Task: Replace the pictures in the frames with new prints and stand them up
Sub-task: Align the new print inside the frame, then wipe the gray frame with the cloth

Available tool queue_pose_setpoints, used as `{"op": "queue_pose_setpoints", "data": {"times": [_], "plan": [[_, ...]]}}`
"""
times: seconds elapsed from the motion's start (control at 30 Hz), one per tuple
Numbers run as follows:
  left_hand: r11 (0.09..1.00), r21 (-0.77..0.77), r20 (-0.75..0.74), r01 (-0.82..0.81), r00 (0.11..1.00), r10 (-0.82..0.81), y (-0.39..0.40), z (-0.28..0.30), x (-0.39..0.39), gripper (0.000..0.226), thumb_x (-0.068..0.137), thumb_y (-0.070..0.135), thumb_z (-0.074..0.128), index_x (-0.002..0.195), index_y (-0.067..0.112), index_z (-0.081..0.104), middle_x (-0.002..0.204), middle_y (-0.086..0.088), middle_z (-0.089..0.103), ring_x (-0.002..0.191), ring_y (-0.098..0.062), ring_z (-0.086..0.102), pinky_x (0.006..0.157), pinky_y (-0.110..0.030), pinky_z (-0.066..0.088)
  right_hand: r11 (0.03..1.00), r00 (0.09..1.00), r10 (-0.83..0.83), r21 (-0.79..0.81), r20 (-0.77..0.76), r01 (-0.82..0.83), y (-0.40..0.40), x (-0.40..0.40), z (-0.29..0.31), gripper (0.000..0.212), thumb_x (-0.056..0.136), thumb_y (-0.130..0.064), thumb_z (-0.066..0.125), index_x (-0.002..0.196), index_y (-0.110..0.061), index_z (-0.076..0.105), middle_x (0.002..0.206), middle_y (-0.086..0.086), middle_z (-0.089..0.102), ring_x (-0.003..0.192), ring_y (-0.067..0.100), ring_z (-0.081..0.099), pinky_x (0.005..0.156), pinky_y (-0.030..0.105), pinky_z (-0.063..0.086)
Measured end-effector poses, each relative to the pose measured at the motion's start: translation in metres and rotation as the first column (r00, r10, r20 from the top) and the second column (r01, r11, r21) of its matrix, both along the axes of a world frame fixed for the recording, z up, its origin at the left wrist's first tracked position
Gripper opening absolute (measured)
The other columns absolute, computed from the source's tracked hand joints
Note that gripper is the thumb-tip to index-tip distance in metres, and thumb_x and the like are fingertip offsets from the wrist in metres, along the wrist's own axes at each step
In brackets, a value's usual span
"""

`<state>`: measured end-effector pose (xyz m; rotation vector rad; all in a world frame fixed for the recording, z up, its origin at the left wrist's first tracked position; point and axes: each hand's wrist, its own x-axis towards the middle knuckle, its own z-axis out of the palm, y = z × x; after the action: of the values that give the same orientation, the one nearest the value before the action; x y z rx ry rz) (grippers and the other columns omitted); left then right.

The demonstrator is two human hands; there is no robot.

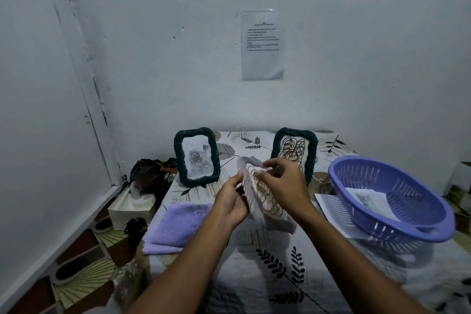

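Both forearms reach up from below; left hand point(233, 202) and right hand point(283, 181) grip a pale, ring-patterned picture frame point(265, 199) held between them, long axis running away-left to near-right, above the leaf-print tablecloth point(267, 262)

3 frames point(196, 157), 1 basket point(390, 199), 1 towel point(178, 227), 2 hands point(233, 202).

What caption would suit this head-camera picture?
Both hands hold a pale frame above the table; two dark green frames stand behind.
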<state>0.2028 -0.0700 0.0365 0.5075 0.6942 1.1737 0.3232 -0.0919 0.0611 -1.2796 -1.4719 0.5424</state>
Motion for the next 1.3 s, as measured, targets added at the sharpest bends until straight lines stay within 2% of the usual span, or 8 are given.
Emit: {"op": "queue_pose_setpoints", "data": {"times": [0.3,0.5,0.63,0.8,1.0,1.07,1.13,1.3], "plan": [[0.998,-0.039,0.025,0.053,0.998,-0.052,-0.001,-0.014,-0.017,0.042,0.103,0.029,0.036,0.116,-0.002,0.061,0.098,-0.022,0.071,0.096,-0.036,0.063,0.086,-0.049,0.048,0.957,0.989,-0.113,-0.278,-0.095,0.083,0.01,0.04,-0.028,0.031,0.095,-0.022,0.054,0.124,-0.011,0.056,0.121,0.006,0.057,0.105,0.019,0.052,0.09,0.04,0.048],[0.992,-0.056,0.045,0.114,0.993,-0.111,0.003,-0.03,-0.028,0.043,0.103,0.03,0.034,0.116,-0.002,0.06,0.101,-0.023,0.07,0.085,-0.036,0.07,0.083,-0.05,0.049,0.835,0.768,-0.091,-0.469,-0.634,-0.288,0.002,0.041,-0.045,0.023,0.097,-0.016,0.049,0.103,-0.002,0.066,0.091,0.012,0.067,0.08,0.023,0.059,0.072,0.034,0.048],[0.992,-0.083,0.019,0.099,0.995,-0.098,0.006,-0.039,-0.031,0.042,0.103,0.029,0.035,0.117,-0.002,0.06,0.101,-0.023,0.07,0.084,-0.035,0.07,0.074,-0.047,0.057,0.809,0.689,-0.103,-0.463,-0.717,-0.361,0.001,0.039,-0.052,0.022,0.097,-0.008,0.046,0.104,0.0,0.065,0.069,0.007,0.069,0.071,0.021,0.058,0.068,0.034,0.049],[0.996,-0.082,-0.171,0.022,0.985,-0.035,0.003,-0.04,-0.032,0.037,0.102,0.03,0.04,0.109,0.001,0.062,0.099,-0.02,0.069,0.089,-0.034,0.065,0.076,-0.044,0.053,0.782,0.649,-0.131,-0.481,-0.749,-0.397,0.009,0.037,-0.064,0.026,0.096,-0.005,0.043,0.112,0.004,0.062,0.114,0.027,0.065,0.106,0.038,0.059,0.099,0.053,0.045],[0.942,0.293,-0.847,0.161,0.502,0.177,-0.008,-0.051,-0.045,0.065,0.081,0.036,0.072,0.138,0.015,0.045,0.144,-0.009,0.046,0.118,-0.016,0.049,0.083,-0.019,0.046,0.76,0.678,-0.231,-0.565,-0.698,-0.322,0.023,0.039,-0.08,0.026,0.097,-0.002,0.037,0.111,0.007,0.058,0.11,0.03,0.064,0.102,0.042,0.061,0.084,0.052,0.051],[0.911,0.273,-0.927,0.311,0.337,0.163,-0.016,-0.055,-0.047,0.085,0.075,0.044,0.077,0.146,0.019,0.036,0.153,-0.007,0.033,0.13,-0.019,0.037,0.096,-0.027,0.046,0.752,0.703,-0.256,-0.594,-0.663,-0.286,0.028,0.038,-0.085,0.027,0.096,-0.001,0.038,0.112,0.008,0.057,0.11,0.032,0.064,0.105,0.044,0.061,0.085,0.053,0.051],[0.888,0.236,-0.971,0.394,0.069,0.227,-0.016,-0.064,-0.049,0.106,0.063,0.07,0.072,0.149,0.026,0.028,0.159,-0.005,0.02,0.147,-0.024,0.009,0.117,-0.053,0.004,0.743,0.736,-0.279,-0.625,-0.616,-0.241,0.032,0.034,-0.087,0.024,0.095,0.0,0.04,0.108,0.009,0.058,0.107,0.032,0.064,0.102,0.044,0.062,0.082,0.052,0.052],[0.818,0.22,-0.904,0.531,-0.204,0.375,-0.004,-0.089,-0.054,0.121,0.05,0.093,0.054,0.146,0.023,0.033,0.157,-0.001,0.028,0.149,-0.018,-0.007,0.104,-0.055,-0.033,0.723,0.808,-0.28,-0.668,-0.518,-0.178,0.046,0.03,-0.1,0.021,0.089,0.0,0.049,0.101,0.01,0.063,0.102,0.028,0.068,0.102,0.042,0.063,0.093,0.058,0.049]]}}
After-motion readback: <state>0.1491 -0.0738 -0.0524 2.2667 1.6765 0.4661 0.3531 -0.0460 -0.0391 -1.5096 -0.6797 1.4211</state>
